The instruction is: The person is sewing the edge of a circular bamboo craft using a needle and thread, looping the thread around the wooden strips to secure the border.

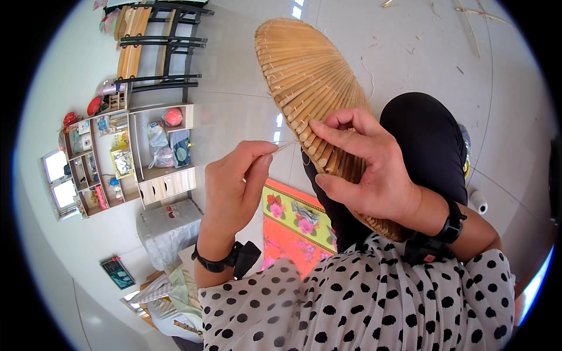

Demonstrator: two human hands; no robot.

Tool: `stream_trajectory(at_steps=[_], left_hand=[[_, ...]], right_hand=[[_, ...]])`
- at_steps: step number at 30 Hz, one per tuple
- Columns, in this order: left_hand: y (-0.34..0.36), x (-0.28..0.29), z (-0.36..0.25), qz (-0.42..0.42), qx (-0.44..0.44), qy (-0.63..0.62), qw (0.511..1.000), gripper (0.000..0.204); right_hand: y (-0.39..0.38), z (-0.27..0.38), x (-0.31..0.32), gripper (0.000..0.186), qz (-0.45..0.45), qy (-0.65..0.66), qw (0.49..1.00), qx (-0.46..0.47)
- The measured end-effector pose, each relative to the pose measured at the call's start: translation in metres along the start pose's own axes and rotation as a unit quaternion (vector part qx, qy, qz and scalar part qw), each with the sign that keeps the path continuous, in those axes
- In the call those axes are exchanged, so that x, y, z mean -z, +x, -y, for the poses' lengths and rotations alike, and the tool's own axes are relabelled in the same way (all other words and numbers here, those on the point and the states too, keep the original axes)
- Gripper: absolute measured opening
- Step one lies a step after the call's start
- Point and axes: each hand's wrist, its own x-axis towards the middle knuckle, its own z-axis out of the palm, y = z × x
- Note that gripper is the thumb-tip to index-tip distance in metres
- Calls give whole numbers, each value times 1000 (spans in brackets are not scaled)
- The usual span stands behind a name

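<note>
Left hand [234, 187]: thumb and forefinger tips together, pinching a thin, pale thread [285, 146]; the thread spans a short gap rightward to the panel's left edge. Tan, ribbed, oval panel of straw-like strips [316, 82]: held up in front of the person, right of the left hand and reaching well above it — long axis slanting from upper left to lower right; rows of pale stitches across the ribs. Right hand [374, 164]: the nearer of the two, in contact and clamped on the panel; forefinger and thumb parted across the ribs, other fingers partly hidden. Beyond: black-trousered leg [421, 128], just right of the panel; red-and-yellow floral sheet [278, 234], below; white cylindrical roll [478, 202], on the pale tiled floor [421, 76].
</note>
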Motion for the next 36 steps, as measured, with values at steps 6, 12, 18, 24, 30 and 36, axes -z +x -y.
stream_trajectory(at_steps=[6, 12, 18, 24, 30, 36], left_hand=[[0, -10, 16, -17, -22, -30, 999, 7], [3, -19, 20, -61, -50, -30, 996, 8], [4, -18, 16, -59, -46, -35, 997, 9], [4, -20, 16, -66, -45, -46, 996, 9], [3, -21, 15, -67, -42, -48, 996, 9], [6, -20, 12, -68, -52, -45, 995, 9]], right_hand=[[-2, -1, -1, 56, 2, 14, 1000, 5], [-1, -5, 1, 56, -2, 25, 999, 21], [-2, -4, 2, 54, -3, 26, 1000, 16], [-2, -4, 2, 53, -7, 32, 999, 16], [-2, -4, 1, 54, -11, 27, 999, 15], [-2, -4, 1, 53, -17, 25, 999, 20]])
